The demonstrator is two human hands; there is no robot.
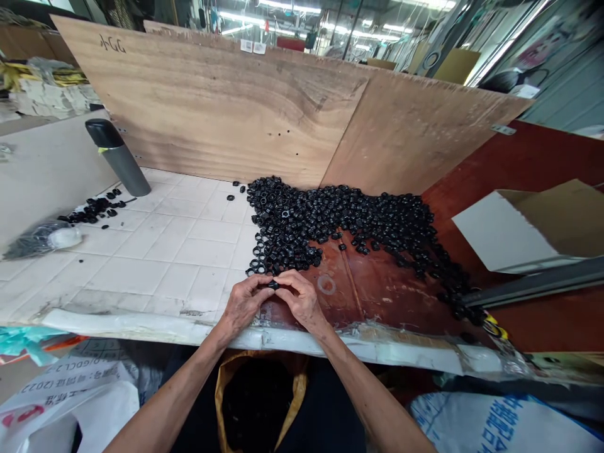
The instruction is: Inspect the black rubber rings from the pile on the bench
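Close to the bench's front edge, my left hand (244, 303) and my right hand (302, 299) meet fingertip to fingertip. Between them they pinch one small black ring-shaped part (273, 285); its finer shape is too small to make out. Just beyond my fingers spreads a large heap of the same kind of black parts (292, 220), lying partly on white tiles and partly on a red-brown board (340, 283). Below my hands, between my knees, an open yellow sack (221, 393) has dark contents that I cannot make out singly.
A wooden panel (226, 107) walls off the back. On the left stand a grey bottle with a black cap (123, 160), loose black pieces (97, 209) and a plastic bag (35, 240). At right are an open carton (509, 233) and a grey metal bar (533, 281).
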